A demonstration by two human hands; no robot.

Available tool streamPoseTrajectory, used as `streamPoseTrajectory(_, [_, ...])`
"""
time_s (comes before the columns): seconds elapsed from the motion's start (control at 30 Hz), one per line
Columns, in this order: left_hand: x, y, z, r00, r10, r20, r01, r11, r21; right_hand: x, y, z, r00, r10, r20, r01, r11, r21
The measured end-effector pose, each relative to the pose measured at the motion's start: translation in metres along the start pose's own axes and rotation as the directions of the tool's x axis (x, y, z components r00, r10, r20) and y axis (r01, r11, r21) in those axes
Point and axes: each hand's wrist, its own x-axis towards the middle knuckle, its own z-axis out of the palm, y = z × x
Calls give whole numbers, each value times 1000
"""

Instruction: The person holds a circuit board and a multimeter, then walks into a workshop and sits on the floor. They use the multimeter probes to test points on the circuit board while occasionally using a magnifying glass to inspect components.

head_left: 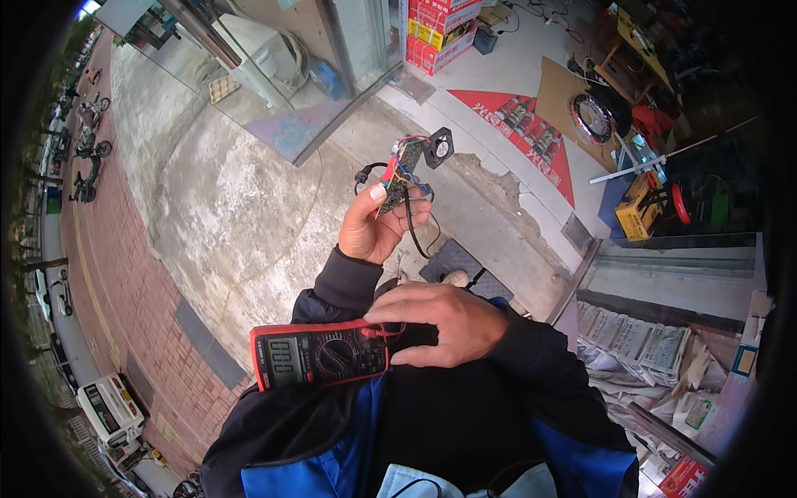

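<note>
Up in front of me, my left hand (pixel 378 220) grips a green circuit board (pixel 404 173) by its lower part, thumb on the near side. A small black fan (pixel 440 148) sticks out at the board's upper right. Thin coloured wires run along the board, and a black cable (pixel 410 222) hangs past my fingers. Against my body, a red-and-black multimeter (pixel 336 353) lies with its display at the left and its dial in the middle. My right hand (pixel 448 319) holds its right end between thumb and fingers, beside a red plug (pixel 374 333) with a lead.
A glass door (pixel 274 91) stands ahead over the concrete ground (pixel 207 199). Beyond the doorway are stacked red boxes (pixel 436 33), a cardboard sheet (pixel 573 108) and a yellow crate (pixel 639 207). Wrapped bundles (pixel 635 336) lie at the right. Bikes and a white vehicle (pixel 112 407) stand leftward.
</note>
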Motion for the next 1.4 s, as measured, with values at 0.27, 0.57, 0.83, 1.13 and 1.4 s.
streamPoseTrajectory(0.27, [-1, 1, 9, 991, -99, 93, 119, 963, -241, -11, 32, -74, 599, -39, -800, -99, 988, -122])
streamPoseTrajectory(0.57, [-4, -1, 22, 994, -64, 83, 85, 958, -274, -16, 62, -49, 672, 501, -545, -294, 856, 425])
streamPoseTrajectory(0.83, [-2, -15, 25, 994, -106, 21, 108, 963, -246, -2, 24, -25, 691, 1, -723, -198, 962, -187])
streamPoseTrajectory(1.13, [-5, -22, 31, 988, -124, 97, 142, 966, -214, 18, 20, -17, 635, -117, -764, -243, 908, -341])
streamPoseTrajectory(1.4, [-5, -27, 37, 977, -213, 27, 210, 928, -309, 24, 23, -22, 729, -238, -642, -265, 767, -585])
